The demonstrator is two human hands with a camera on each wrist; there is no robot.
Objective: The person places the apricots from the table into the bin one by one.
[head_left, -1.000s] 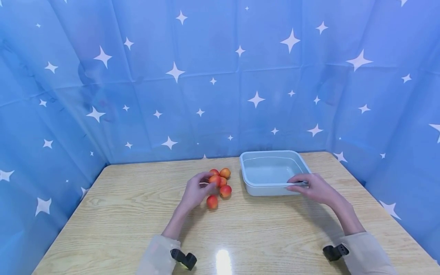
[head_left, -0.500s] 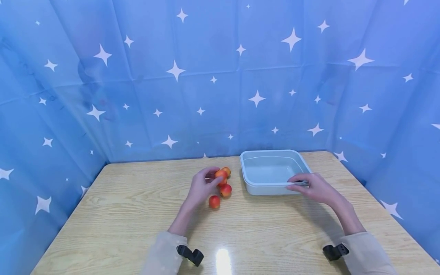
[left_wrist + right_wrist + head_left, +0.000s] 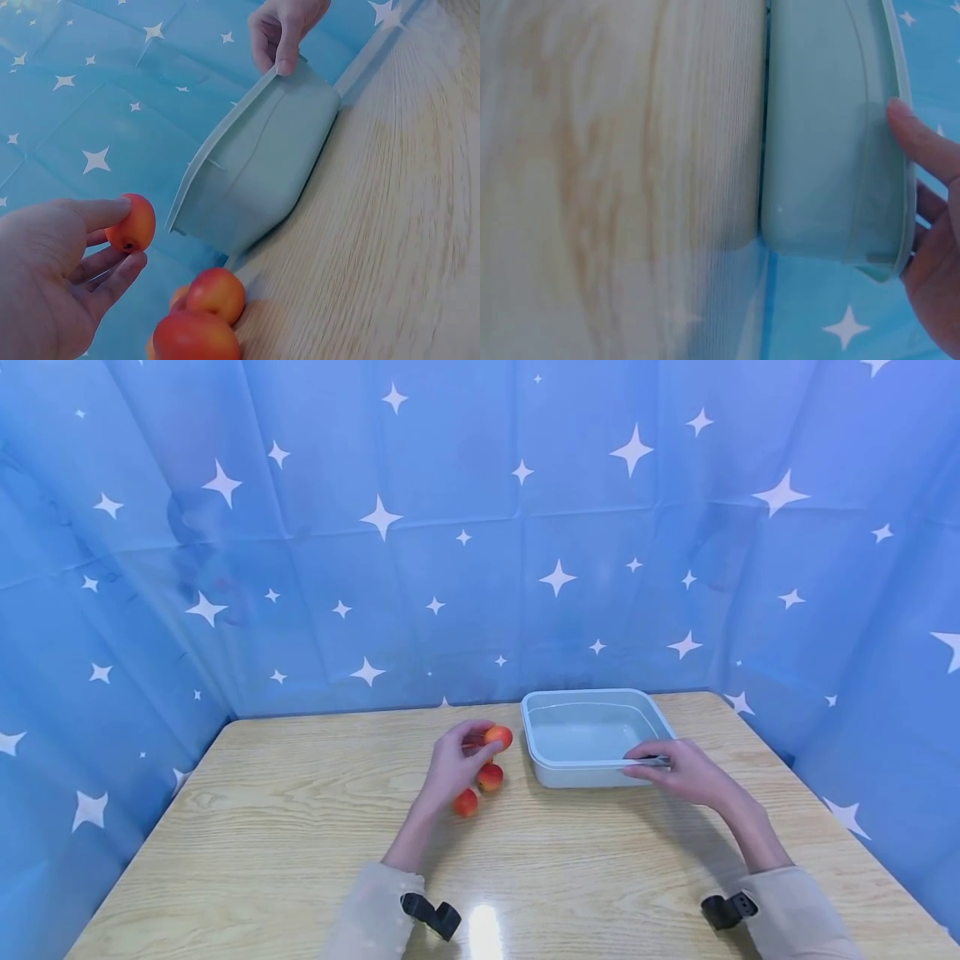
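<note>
Now, left hand: pinches the held fruit between thumb and fingertips, above the table.
Loose fruits: lying at the held fruit's six to seven o'clock; red to orange.
Held fruit: at the left hand's two o'clock; probably light, firm, slippery and bruisable, best gripped round its middle; smooth, orange-red, dark-spotted at one end.
Tub: at the held fruit's three o'clock; likely light, stiff; pale blue.
Right hand: pinches the tub's rim, four o'clock.
</note>
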